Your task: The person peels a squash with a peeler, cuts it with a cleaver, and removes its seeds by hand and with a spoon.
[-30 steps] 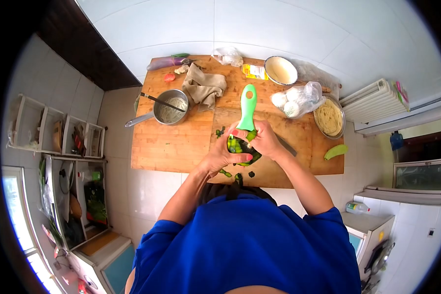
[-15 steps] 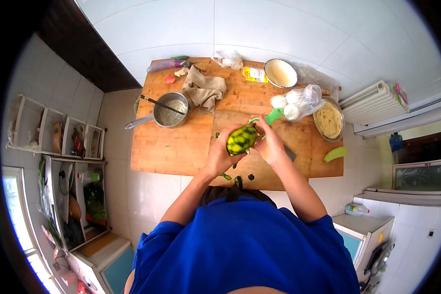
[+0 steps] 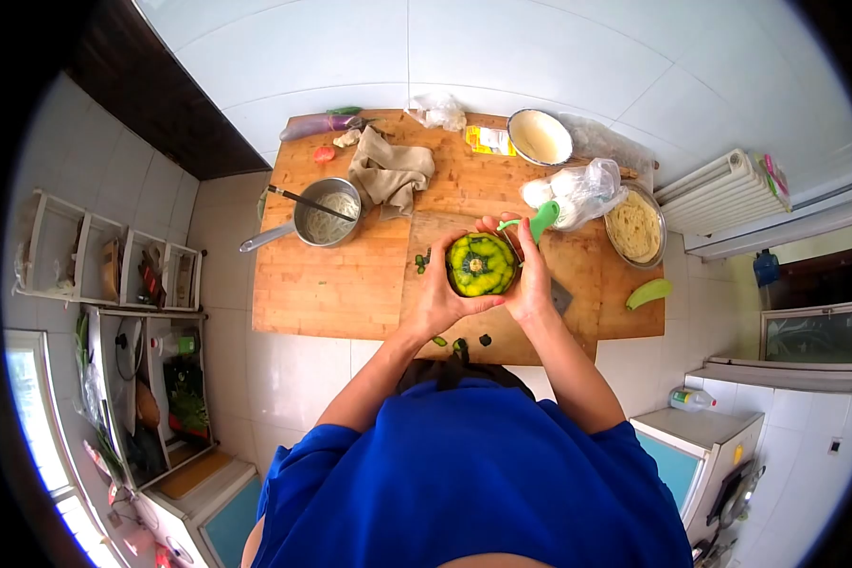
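A small round pumpkin (image 3: 481, 266), partly peeled with yellow-green flesh and dark green patches, is held above the cutting board (image 3: 421, 312). Its stem end faces up. My left hand (image 3: 437, 295) wraps round its left side, thumb along the near edge. My right hand (image 3: 532, 282) is closed on a green-handled peeler (image 3: 544, 219) and also rests against the pumpkin's right side. Part of the peeler is hidden by the fingers. Dark green peel scraps (image 3: 485, 340) lie on the board beneath. A grey blade (image 3: 560, 298) shows beside my right wrist.
On the wooden table stand a saucepan (image 3: 305, 227) with chopsticks in it, a beige cloth (image 3: 388, 172), a white bowl (image 3: 541, 138) and a metal bowl of dough (image 3: 632, 230). Bagged white vegetables (image 3: 568, 194), a pale green gourd piece (image 3: 648, 293) and an eggplant (image 3: 314, 127) lie around.
The pumpkin has turned so that its stem end faces up, and it sits slightly further right. My right hand has come in against its side, still with the peeler.
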Demonstrator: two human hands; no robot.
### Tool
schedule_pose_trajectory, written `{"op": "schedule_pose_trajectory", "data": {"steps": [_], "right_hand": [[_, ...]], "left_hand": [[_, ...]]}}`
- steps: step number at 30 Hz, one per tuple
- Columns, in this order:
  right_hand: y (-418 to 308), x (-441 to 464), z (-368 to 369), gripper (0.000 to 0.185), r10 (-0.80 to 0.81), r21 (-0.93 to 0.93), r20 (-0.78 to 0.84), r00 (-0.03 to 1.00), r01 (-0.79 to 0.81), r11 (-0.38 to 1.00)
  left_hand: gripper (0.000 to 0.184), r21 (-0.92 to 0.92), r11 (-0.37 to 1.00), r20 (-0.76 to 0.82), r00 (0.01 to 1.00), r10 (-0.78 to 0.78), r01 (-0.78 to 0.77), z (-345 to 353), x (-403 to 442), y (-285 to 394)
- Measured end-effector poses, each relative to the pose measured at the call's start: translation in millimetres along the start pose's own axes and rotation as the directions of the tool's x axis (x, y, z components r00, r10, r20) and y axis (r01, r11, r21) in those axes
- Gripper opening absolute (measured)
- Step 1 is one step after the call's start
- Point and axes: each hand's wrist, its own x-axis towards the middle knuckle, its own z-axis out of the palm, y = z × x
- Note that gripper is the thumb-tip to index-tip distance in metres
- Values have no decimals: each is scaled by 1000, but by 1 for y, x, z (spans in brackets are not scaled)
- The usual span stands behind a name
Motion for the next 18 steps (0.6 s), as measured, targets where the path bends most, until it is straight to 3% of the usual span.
{"op": "schedule_pose_trajectory", "data": {"steps": [3,4,5,6,7,8,9,10,12,16,18], "right_hand": [[3,4,-9,29,-4,-73,-18,1000,3,997],[3,12,-17,28,-16,-307,-11,1000,12,952],[5,16,-27,28,-18,-521,-6,1000,12,854],[3,17,-29,28,-29,-687,-28,999,2,727],[11,32,-61,27,-86,-855,-45,995,6,518],[10,41,-86,24,-17,-992,-30,999,-28,127],[8,45,-105,22,56,-958,-42,998,-25,-286],[7,44,-116,22,56,-959,-47,997,-29,-282],[7,35,-135,18,46,-808,-280,959,-209,-551],[-7,28,-170,17,11,-730,-268,963,-196,-654],[-10,31,-193,17,-203,-700,-220,954,-300,-649]], "left_hand": [[97,145,989,25,1000,18,-21,-6,0,-12],[91,-197,937,79,957,-279,289,-8,0,-21],[86,-479,677,225,823,-521,559,-10,-3,-29],[78,-621,468,301,742,-599,629,-15,-4,-38],[75,-646,359,363,684,-632,674,-21,-6,-53],[72,-632,309,372,628,-684,711,-27,-11,-71],[68,-618,258,379,569,-730,743,-32,-15,-86],[68,-614,256,381,564,-733,747,-35,-17,-91],[75,-495,274,253,438,-863,825,-38,-21,-98],[74,-634,152,372,472,-800,758,-33,-22,-107],[72,-603,198,318,460,-829,773,-27,-19,-120]]}}
